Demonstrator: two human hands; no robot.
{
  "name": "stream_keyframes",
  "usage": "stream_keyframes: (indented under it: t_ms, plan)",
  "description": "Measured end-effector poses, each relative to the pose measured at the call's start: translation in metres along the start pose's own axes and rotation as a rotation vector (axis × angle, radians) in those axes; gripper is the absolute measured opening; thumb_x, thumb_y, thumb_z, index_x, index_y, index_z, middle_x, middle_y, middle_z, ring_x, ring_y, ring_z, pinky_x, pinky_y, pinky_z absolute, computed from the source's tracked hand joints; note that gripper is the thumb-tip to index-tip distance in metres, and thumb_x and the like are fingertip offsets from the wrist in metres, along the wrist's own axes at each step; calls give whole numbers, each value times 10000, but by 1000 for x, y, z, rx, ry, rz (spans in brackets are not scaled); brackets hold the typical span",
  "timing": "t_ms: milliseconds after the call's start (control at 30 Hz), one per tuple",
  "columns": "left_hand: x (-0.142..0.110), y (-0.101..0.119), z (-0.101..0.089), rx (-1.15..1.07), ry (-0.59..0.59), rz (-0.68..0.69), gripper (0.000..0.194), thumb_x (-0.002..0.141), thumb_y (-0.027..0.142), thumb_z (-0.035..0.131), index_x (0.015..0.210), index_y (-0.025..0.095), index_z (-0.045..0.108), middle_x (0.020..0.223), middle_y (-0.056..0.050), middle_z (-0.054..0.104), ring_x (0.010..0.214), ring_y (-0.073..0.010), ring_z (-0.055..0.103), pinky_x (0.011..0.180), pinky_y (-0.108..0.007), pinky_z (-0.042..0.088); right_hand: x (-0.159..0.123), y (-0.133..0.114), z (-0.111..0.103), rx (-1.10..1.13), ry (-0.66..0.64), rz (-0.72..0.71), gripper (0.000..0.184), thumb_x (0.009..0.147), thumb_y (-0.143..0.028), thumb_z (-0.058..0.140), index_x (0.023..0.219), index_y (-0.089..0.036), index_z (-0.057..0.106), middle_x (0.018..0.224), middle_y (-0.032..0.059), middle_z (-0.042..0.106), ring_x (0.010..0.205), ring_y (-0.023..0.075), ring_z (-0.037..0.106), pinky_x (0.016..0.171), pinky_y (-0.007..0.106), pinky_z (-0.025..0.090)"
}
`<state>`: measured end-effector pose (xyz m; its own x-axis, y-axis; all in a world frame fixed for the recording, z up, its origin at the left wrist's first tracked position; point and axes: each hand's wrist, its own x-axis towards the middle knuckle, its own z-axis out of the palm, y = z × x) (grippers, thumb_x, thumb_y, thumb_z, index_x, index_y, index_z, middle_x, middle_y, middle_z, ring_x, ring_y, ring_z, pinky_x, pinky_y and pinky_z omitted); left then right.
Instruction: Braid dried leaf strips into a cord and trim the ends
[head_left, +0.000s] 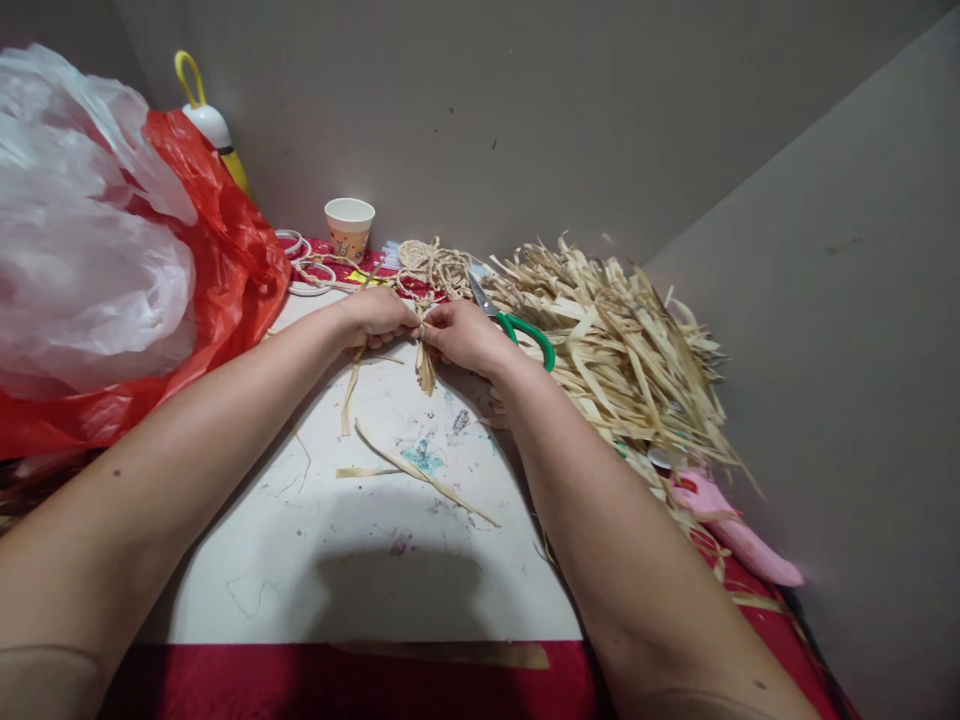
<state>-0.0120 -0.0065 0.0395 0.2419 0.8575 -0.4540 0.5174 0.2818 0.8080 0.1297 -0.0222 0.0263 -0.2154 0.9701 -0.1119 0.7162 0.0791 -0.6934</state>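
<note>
My left hand and my right hand meet at the far middle of a stained white board. Both are closed in a pinch on a small bundle of dried straw strips, whose loose ends hang down toward me between the hands. Another straw strip trails from under my left hand. Green-handled scissors lie just right of my right hand, touching it or nearly so.
A big heap of straw strips fills the right side. Loose strips lie on the board. Red and clear plastic bags bulk at left. A paper cup, white rings, a woven coil and a pink object sit around.
</note>
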Motion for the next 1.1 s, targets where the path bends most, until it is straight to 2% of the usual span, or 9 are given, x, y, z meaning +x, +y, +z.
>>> stream_keyframes:
  t_ms: [167,333,467,567,667,767,967,1033,1100]
  plan:
    - [2,-4,4,3,60,58,308,684,152,627,469,184,410,362,70,279,341,-41,213,402,-230,135,2,8,-7,137,-85,16,225,772,-101,618,553,-142,588,485,4,560,381,57,394,373,189,270]
    - [6,-8,7,122,94,112,242,677,184,633,506,189,463,357,69,283,336,-57,234,406,-238,159,7,16,-11,203,-99,90,217,760,-114,626,550,-147,583,507,21,595,344,49,373,331,189,235]
    - [7,-9,7,163,136,152,208,680,203,636,537,188,487,362,64,301,351,-66,263,412,-232,177,3,8,-12,351,-160,186,256,809,-120,543,558,-165,522,504,16,592,312,53,346,316,200,217]
    - [8,-10,7,145,120,149,211,696,215,628,535,183,497,360,62,308,339,-62,259,400,-232,170,-2,-2,-9,412,-194,189,251,830,-122,506,584,-167,507,519,21,607,312,54,338,320,207,205]
    - [9,-10,6,53,81,138,240,701,199,627,515,179,476,374,63,329,323,-47,242,384,-229,158,-7,-12,-3,295,-160,133,256,832,-118,492,581,-165,517,539,43,629,328,70,365,341,220,253]
    - [8,-8,4,-42,48,73,341,692,163,628,470,186,370,374,70,305,320,-32,225,379,-223,137,-10,-17,4,108,-92,89,282,791,-74,500,525,-167,503,461,40,570,363,96,403,393,233,309]
    - [5,-6,3,-121,15,38,393,660,169,660,462,196,321,355,80,280,315,-21,213,367,-205,100,-11,-18,13,-33,65,-25,309,704,-20,578,480,-189,448,375,-10,406,436,108,407,440,226,285]
    - [6,-7,2,-155,1,38,379,646,141,652,457,192,328,347,80,281,315,-20,213,364,-196,101,-15,-22,11,-17,-22,-31,312,720,-35,581,473,-183,462,366,-8,417,412,102,398,423,225,279]
    - [7,-8,0,-194,-19,30,333,642,114,634,459,182,365,350,69,321,318,-25,243,362,-190,122,-20,-27,4,46,-232,-22,268,758,-85,594,513,-166,520,401,2,490,382,88,395,402,220,285]
